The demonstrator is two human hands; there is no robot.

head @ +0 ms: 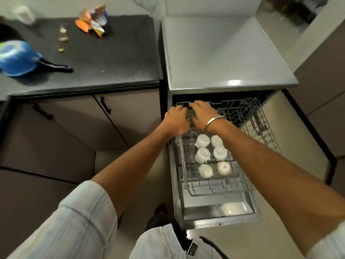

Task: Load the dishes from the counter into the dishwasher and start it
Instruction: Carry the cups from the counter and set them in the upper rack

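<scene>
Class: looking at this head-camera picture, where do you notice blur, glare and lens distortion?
Head view: motion blur smears the blue pan and the snack wrappers on the counter; the cups in the rack stay fairly sharp. Glare shines on the dishwasher top and open door. Wide-angle distortion bows the counter edges and stretches both forearms.

The single head camera looks steeply down and forward, close above the open dishwasher, with the counter at left.

Home kitchen, dishwasher, counter, cabinets
</scene>
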